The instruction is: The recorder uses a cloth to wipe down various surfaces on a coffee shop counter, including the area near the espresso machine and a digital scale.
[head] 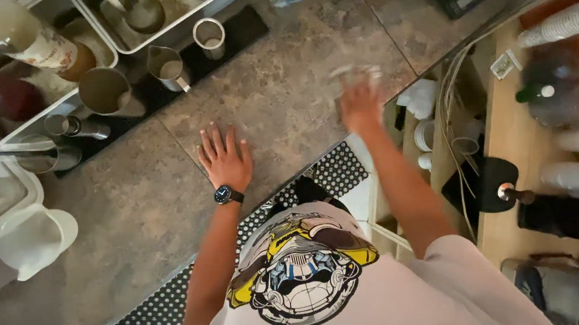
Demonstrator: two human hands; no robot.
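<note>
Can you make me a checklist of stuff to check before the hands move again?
1. Left hand flat on the stone counter: ok.
2. Right hand has a firm hold on the clear glass: cannot tell, it is blurred.
3. Counter bare between the hands: ok.
4. Metal jugs stand apart from the left hand: ok.
5. White pitcher upright, away from both hands: ok.
</note>
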